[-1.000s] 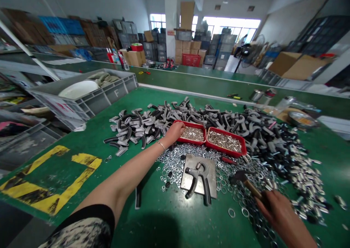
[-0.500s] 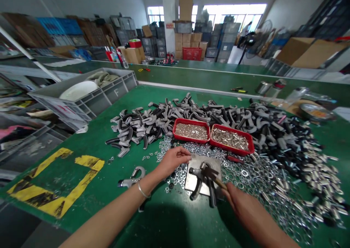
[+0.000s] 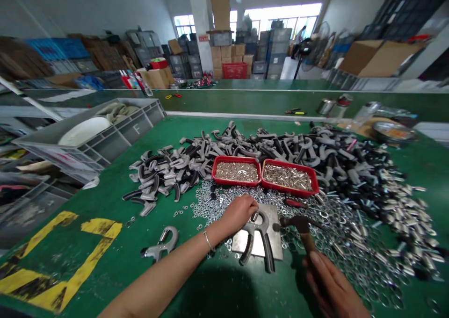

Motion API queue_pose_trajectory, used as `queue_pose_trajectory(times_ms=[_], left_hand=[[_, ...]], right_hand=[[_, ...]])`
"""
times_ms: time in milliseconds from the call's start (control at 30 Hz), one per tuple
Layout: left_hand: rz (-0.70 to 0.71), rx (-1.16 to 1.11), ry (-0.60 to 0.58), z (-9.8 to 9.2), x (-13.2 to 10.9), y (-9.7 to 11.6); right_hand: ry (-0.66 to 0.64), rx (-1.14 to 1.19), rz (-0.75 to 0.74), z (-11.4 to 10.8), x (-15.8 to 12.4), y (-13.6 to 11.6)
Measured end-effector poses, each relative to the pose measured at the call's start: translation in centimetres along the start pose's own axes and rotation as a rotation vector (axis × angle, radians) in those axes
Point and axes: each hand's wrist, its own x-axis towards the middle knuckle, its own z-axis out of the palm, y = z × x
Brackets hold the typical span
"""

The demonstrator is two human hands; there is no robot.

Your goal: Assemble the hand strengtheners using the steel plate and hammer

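While the right hand [image 3: 329,280] wraps its fingers round the hammer [image 3: 304,229] beside the metal plate [image 3: 276,249], here's the left hand [image 3: 242,211] at the plate's far edge, fingers curled, any hold impossible to tell! On that plate lies the hand grip [image 3: 258,227], red trays [image 3: 237,184] beyond.

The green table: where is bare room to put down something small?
Bare green tabletop shows between the yellow-black tape outline and the lone grey hooked tool, and, nearer than the square metal plate, between left forearm and right hand. Crowded: right of and behind the plate, with silver metal rings, red plastic trays and heaped grey-black curved grips.
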Motion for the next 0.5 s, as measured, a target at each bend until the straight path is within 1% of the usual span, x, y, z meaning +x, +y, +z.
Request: queue_pose_trajectory(times_ms=[67,200,400,500], left_hand=[[-0.014,0.004,0.0,0.16,-0.03,-0.27],[-0.037,0.016,0.013,0.45,-0.15,-0.4],[-0.045,-0.01,0.062,0.79,-0.1,-0.06],[-0.034,0.017,0.058,0.82,-0.04,0.01]], right_hand=[[-0.03,0.008,0.015,-0.1,0.08,0.32],[-0.155,0.046,-0.002,0.26,0.44,0.69],[-0.197,0.007,0.028,0.37,0.44,0.79],[-0.231,-0.012,0.02,0.16,0.27,0.78]])
